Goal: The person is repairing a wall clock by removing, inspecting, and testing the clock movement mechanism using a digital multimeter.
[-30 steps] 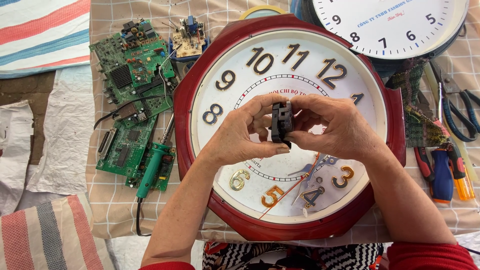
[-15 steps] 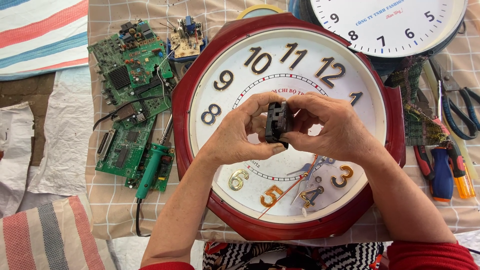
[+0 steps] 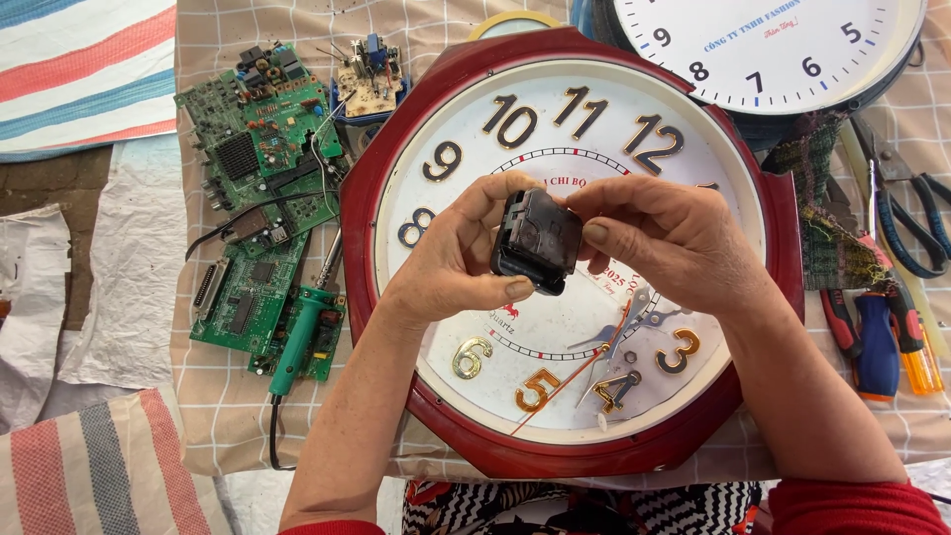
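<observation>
Both hands, left hand [image 3: 451, 272] and right hand [image 3: 674, 243], now pinch the black clock movement [image 3: 536, 241] tilted flatter than before, perhaps inspecting it above the red wall clock [image 3: 396, 198].

Two clocks [image 3: 570, 129] [image 3: 768, 50]; one black movement [image 3: 536, 241]; three circuit boards [image 3: 263, 129] [image 3: 248, 297] [image 3: 369, 84]; one soldering iron [image 3: 300, 337]; two screwdrivers [image 3: 877, 342] [image 3: 916, 347].
</observation>
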